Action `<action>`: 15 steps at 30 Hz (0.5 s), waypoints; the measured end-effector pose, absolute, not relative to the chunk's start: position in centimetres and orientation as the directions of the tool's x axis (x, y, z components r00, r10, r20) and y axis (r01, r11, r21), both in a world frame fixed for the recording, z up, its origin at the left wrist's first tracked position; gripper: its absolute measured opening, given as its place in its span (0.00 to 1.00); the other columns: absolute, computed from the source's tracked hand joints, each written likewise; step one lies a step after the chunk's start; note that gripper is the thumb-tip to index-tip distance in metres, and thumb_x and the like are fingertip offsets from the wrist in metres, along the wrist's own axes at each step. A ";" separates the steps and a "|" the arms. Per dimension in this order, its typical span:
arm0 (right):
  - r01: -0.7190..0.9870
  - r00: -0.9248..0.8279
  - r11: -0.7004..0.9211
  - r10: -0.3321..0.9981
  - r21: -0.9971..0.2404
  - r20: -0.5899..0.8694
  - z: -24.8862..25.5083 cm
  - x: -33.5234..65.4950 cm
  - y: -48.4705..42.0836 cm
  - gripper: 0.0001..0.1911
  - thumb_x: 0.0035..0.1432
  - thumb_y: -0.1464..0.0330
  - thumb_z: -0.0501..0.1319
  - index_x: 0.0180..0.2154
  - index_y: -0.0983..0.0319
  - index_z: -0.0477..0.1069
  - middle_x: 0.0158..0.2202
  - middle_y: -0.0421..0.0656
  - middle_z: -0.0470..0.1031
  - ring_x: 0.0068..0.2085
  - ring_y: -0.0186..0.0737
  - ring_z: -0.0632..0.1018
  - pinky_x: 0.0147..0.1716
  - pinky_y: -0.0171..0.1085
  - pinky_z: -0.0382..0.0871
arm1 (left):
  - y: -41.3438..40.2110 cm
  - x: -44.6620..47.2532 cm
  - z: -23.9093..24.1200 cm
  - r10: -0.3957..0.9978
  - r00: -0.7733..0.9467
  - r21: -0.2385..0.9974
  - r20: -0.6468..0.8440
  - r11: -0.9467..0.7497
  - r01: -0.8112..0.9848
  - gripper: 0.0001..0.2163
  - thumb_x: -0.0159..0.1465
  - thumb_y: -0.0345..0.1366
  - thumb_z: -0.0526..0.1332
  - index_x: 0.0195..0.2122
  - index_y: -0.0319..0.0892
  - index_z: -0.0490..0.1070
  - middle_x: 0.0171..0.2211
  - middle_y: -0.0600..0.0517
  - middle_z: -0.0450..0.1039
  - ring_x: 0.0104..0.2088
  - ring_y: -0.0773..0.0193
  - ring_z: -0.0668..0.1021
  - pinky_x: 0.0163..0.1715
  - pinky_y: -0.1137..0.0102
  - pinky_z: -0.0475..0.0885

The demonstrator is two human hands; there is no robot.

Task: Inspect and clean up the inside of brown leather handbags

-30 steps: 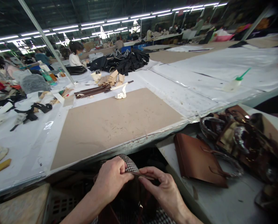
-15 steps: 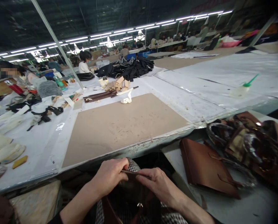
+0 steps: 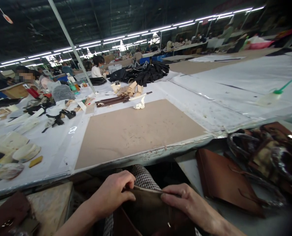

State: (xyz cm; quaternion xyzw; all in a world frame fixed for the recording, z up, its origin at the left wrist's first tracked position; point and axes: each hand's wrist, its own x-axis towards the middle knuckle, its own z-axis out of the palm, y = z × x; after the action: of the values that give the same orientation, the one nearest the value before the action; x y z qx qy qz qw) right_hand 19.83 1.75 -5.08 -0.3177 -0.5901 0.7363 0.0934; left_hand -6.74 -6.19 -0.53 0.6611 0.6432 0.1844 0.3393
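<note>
A dark brown bag (image 3: 148, 213) rests on my lap over a checked garment, its mouth spread open and its lining showing. My left hand (image 3: 115, 195) is closed at the left end of the bag's upper edge, thumb below and curled fingers above. Further right, my right hand (image 3: 185, 201) pinches the same edge between thumb and fingers. A stretch of the rim runs taut between both hands. Something small and shiny glints low inside the bag. The bag's lower part lies out of the frame.
The worktable (image 3: 146, 162) edge runs just ahead, with a beige board (image 3: 141, 131) on it. At right lie a brown handbag (image 3: 224, 180) and a heap of bags (image 3: 266, 147). A yellow sponge (image 3: 36, 161) and bowl (image 3: 27, 152) are left. Co-workers sit farther back.
My hands have moved apart along the bag's edge, the right one shifting rightward. The bag's mouth now shows wider, with more lining visible. The whole view has swung slightly left.
</note>
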 end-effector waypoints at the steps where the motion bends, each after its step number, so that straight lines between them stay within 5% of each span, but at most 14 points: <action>1: 0.241 -0.777 -0.275 0.520 -0.931 -0.355 -5.5 20.0 1.7 0.21 0.63 0.52 0.63 0.30 0.62 0.75 0.23 0.36 0.65 0.25 0.33 0.64 0.23 0.31 0.55 | -6.1 -6.6 -0.9 0.978 0.109 0.704 -0.178 0.049 0.709 0.05 0.59 0.31 0.68 0.31 0.44 0.71 0.45 0.56 0.78 0.40 0.64 0.77 0.40 0.73 0.66; 6: 0.285 -0.748 -0.161 0.580 -0.945 -0.324 -7.1 20.3 1.8 0.24 0.64 0.50 0.61 0.33 0.65 0.77 0.26 0.38 0.67 0.28 0.34 0.65 0.25 0.31 0.56 | -5.1 -5.9 -2.4 0.980 0.126 0.749 -0.154 0.033 0.662 0.07 0.60 0.31 0.69 0.26 0.43 0.74 0.43 0.57 0.79 0.43 0.63 0.78 0.45 0.74 0.66; 15: 0.271 -0.731 -0.208 0.591 -0.940 -0.341 -7.9 20.8 1.7 0.22 0.65 0.52 0.61 0.34 0.64 0.78 0.27 0.38 0.69 0.28 0.35 0.67 0.26 0.32 0.58 | -4.4 -5.0 -3.2 0.985 0.053 0.689 -0.161 0.074 0.721 0.06 0.60 0.32 0.68 0.27 0.43 0.73 0.33 0.56 0.77 0.37 0.63 0.76 0.38 0.72 0.64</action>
State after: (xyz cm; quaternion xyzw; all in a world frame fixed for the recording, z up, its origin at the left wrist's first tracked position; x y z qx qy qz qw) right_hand 20.82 1.73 -7.92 -0.3482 -0.6188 0.6947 0.1151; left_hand -5.05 -4.42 -3.24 0.6491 0.6574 0.2038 0.3240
